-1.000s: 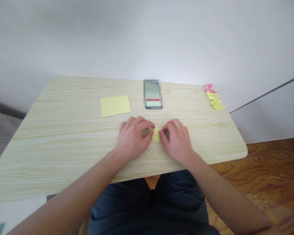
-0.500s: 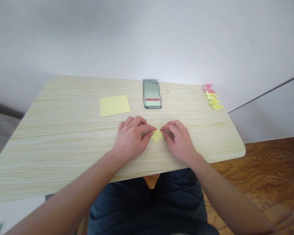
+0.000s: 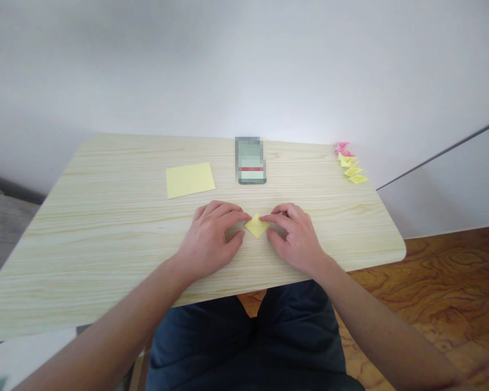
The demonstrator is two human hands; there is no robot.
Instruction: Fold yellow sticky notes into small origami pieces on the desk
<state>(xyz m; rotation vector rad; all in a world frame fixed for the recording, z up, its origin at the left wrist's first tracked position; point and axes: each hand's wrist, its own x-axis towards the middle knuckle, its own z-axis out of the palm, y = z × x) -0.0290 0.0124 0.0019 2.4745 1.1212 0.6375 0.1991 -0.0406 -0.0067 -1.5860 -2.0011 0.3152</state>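
Left hand [image 3: 212,233] and right hand [image 3: 295,236], unclenched, touch a yellow folded-paper diamond [image 3: 256,227] at ten and two o'clock; likely mid-fold, needing creasing.

"How do we hold our left hand [image 3: 212,239]?"

"We keep it palm down, index finger [image 3: 237,218] stretched towards our right hand [image 3: 295,237], with a gap between index tip and thumb tip."

"And our right?"

"We nearly mirror it: index finger [image 3: 274,218] pointing left, thumb [image 3: 277,243] lower and apart, the other fingers bent. Our two index tips sit near each other without touching."

"Our arms?"

"Bare, we see: left forearm [image 3: 142,296] and right forearm [image 3: 375,320] slant inward from the lower corners."
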